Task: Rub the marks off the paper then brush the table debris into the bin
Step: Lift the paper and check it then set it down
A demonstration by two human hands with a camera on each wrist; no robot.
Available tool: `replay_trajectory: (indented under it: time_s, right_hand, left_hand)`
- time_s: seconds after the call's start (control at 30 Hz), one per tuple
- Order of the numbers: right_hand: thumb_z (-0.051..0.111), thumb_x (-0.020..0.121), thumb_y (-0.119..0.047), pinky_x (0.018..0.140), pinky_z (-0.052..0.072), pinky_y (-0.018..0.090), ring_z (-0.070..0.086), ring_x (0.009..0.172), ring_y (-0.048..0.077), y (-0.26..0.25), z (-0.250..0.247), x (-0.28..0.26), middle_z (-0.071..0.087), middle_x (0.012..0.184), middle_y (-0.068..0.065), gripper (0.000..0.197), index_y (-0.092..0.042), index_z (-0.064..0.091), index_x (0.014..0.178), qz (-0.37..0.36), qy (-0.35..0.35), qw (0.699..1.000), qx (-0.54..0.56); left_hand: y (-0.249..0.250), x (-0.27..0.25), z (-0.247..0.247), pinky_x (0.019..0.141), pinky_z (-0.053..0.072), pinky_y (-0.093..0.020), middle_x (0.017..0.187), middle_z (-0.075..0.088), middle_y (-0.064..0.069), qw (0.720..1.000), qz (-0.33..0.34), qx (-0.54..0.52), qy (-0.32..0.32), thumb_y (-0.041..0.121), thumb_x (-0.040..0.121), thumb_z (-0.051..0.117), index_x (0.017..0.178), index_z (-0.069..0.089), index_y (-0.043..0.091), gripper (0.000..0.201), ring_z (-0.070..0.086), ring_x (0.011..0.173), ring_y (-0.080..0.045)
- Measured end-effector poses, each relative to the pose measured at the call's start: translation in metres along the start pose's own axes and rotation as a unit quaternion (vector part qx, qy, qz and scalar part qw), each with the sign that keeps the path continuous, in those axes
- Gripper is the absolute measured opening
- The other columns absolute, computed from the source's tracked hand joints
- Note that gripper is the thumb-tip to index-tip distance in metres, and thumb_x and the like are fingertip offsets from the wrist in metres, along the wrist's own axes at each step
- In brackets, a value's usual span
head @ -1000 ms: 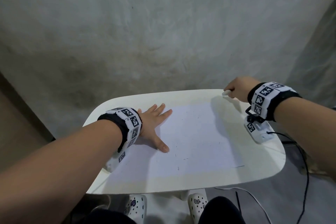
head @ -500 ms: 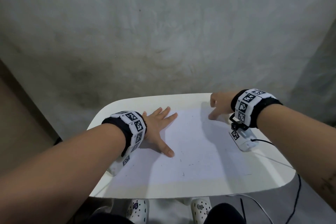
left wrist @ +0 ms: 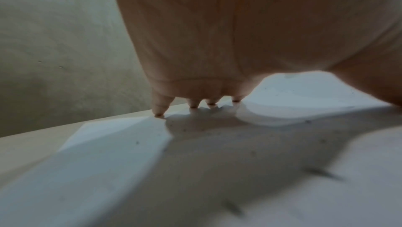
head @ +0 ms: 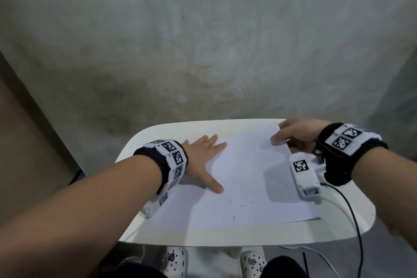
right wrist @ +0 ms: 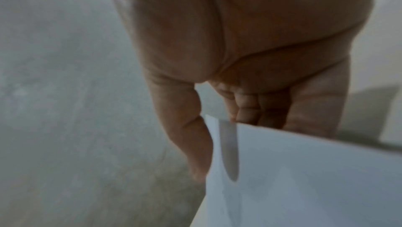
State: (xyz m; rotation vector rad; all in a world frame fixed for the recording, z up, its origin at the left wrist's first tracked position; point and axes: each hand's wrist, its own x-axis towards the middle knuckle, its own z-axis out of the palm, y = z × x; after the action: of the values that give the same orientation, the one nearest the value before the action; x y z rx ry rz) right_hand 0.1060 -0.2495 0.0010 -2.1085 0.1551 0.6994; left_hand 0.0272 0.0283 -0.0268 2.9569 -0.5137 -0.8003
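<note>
A white sheet of paper (head: 248, 176) lies on the small white table (head: 225, 237), with short dark pencil marks (head: 234, 218) near its front. My left hand (head: 203, 160) lies flat with spread fingers on the sheet's left part. In the left wrist view the left hand's fingertips (left wrist: 158, 113) press the paper (left wrist: 108, 153), and dark crumbs (left wrist: 322, 173) lie on it. My right hand (head: 279, 133) pinches the sheet's far right corner. In the right wrist view the paper (right wrist: 304, 170) passes between the thumb (right wrist: 185, 127) and the fingers behind it. No eraser or bin shows.
A grey concrete wall stands right behind the table. A black cable (head: 352, 210) runs from the right wrist camera (head: 304, 176) across the table's right side and off its front edge. Spotted white shoes (head: 173, 262) show under the table.
My right hand left the table's far right edge, where it held a small white piece, came left to the paper and took its far right corner. The left hand stayed flat.
</note>
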Motion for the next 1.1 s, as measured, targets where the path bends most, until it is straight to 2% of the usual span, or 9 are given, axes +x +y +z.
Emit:
replay_trajectory:
  time_s: [0.13, 0.27, 0.37, 0.43, 0.57, 0.7, 0.83, 1.0, 1.1]
  right_hand:
    - [0.076, 0.065, -0.009, 0.080, 0.044, 0.046, 0.060, 0.090, 0.036, 0.014, 0.014, -0.019, 0.066, 0.112, 0.027, 0.022, -0.012, 0.075, 0.086, -0.023, -0.022, 0.999, -0.008]
    - [0.060, 0.075, -0.006, 0.088, 0.052, 0.055, 0.069, 0.097, 0.039, 0.015, 0.019, -0.033, 0.073, 0.104, 0.017, 0.024, -0.016, 0.071, 0.094, -0.116, 0.038, 0.992, 0.017]
    - [0.053, 0.091, 0.000, 0.088, 0.050, 0.055, 0.066, 0.100, 0.039, 0.008, 0.018, -0.044, 0.070, 0.109, 0.018, 0.023, -0.011, 0.063, 0.108, -0.148, 0.072, 0.984, 0.066]
    - [0.050, 0.094, 0.001, 0.094, 0.047, 0.058, 0.064, 0.107, 0.039, 0.004, 0.017, -0.051, 0.067, 0.115, 0.018, 0.027, -0.007, 0.056, 0.119, -0.166, 0.084, 0.978, 0.093]
    - [0.047, 0.096, 0.001, 0.100, 0.039, 0.063, 0.059, 0.114, 0.041, -0.002, 0.020, -0.067, 0.065, 0.120, 0.018, 0.031, -0.007, 0.053, 0.125, -0.204, 0.092, 0.965, 0.137]
    - [0.047, 0.097, 0.000, 0.102, 0.034, 0.067, 0.056, 0.117, 0.046, -0.005, 0.023, -0.082, 0.066, 0.119, 0.018, 0.028, -0.006, 0.055, 0.122, -0.224, 0.104, 0.957, 0.154]
    - [0.045, 0.097, 0.000, 0.102, 0.039, 0.061, 0.063, 0.112, 0.035, -0.008, 0.025, -0.102, 0.069, 0.115, 0.010, 0.027, -0.008, 0.057, 0.120, -0.258, 0.108, 0.946, 0.164]
    - [0.043, 0.097, 0.003, 0.090, 0.047, 0.053, 0.065, 0.101, 0.034, -0.007, 0.024, -0.123, 0.068, 0.115, 0.014, 0.028, -0.003, 0.054, 0.123, -0.311, 0.124, 0.923, 0.189]
    - [0.044, 0.096, 0.006, 0.081, 0.052, 0.042, 0.066, 0.093, 0.029, 0.001, 0.029, -0.128, 0.069, 0.110, 0.011, 0.028, -0.010, 0.058, 0.115, -0.324, 0.127, 0.916, 0.202]
  left_hand:
    - [-0.007, -0.001, -0.003, 0.118, -0.008, -0.056, 0.162, -0.023, 0.008, 0.999, 0.006, -0.011, 0.051, 0.073, 0.072, 0.066, 0.155, -0.005, 0.036, 0.115, -0.018, 0.149, -0.013]
    - [-0.030, -0.012, -0.002, 0.119, -0.001, -0.055, 0.163, -0.019, 0.004, 0.982, -0.053, -0.074, 0.168, 0.068, 0.076, 0.066, 0.156, -0.007, 0.032, 0.114, -0.010, 0.151, -0.015]
    - [-0.056, -0.029, -0.002, 0.121, 0.009, -0.046, 0.165, -0.011, -0.001, 0.928, -0.122, -0.216, 0.278, 0.055, 0.080, 0.071, 0.156, -0.011, 0.027, 0.115, 0.001, 0.151, -0.016]
    - [-0.074, -0.039, -0.001, 0.118, 0.024, -0.042, 0.163, 0.015, -0.006, 0.866, -0.151, -0.358, 0.314, 0.047, 0.081, 0.074, 0.157, -0.007, 0.023, 0.113, 0.023, 0.148, -0.021]
    - [-0.085, -0.058, 0.005, 0.090, 0.047, -0.040, 0.118, 0.068, 0.002, 0.790, -0.155, -0.515, 0.294, 0.035, 0.091, 0.067, 0.142, 0.042, 0.016, 0.060, 0.067, 0.101, -0.014]
    - [-0.078, -0.078, 0.006, 0.086, 0.047, -0.036, 0.088, 0.072, 0.003, 0.750, -0.093, -0.556, 0.346, 0.018, 0.093, 0.065, 0.099, 0.064, 0.013, 0.007, 0.064, 0.083, -0.016]
    - [-0.069, -0.103, -0.001, 0.081, 0.044, -0.035, 0.076, 0.070, 0.003, 0.732, -0.046, -0.553, 0.395, 0.010, 0.091, 0.066, 0.082, 0.061, 0.013, 0.011, 0.059, 0.068, -0.013]
    - [-0.051, -0.133, -0.006, 0.078, 0.047, -0.036, 0.084, 0.072, -0.010, 0.719, 0.015, -0.541, 0.436, 0.020, 0.076, 0.072, 0.085, 0.065, 0.009, 0.015, 0.060, 0.075, -0.019]
    - [-0.046, -0.137, 0.001, 0.086, 0.050, -0.040, 0.098, 0.073, -0.017, 0.727, 0.024, -0.526, 0.441, 0.005, 0.084, 0.073, 0.096, 0.067, 0.002, 0.013, 0.066, 0.088, -0.022]
